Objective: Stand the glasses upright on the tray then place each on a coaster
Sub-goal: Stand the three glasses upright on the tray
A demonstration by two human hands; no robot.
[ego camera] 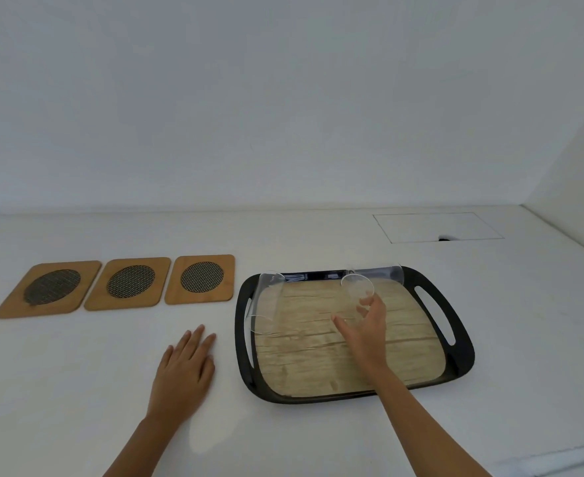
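Note:
A black-rimmed tray (462, 342) with a wood-look floor sits right of centre. A clear glass (356, 287) is tilted above the tray's back half, and my right hand (368, 327) is closed around its lower part. A second clear glass (262, 302) lies on its side along the tray's left edge. A third glass (383, 272) lies on its side against the back rim. Three wooden coasters with dark mesh circles lie in a row to the left: left coaster (15, 304), middle coaster (98, 297), right coaster (222, 266). My left hand (187, 366) rests flat on the table, fingers spread.
The white table (77, 390) runs back to a white wall, with another wall at the far right. A rectangular panel outline (438, 227) with a small dark notch is set into the table behind the tray.

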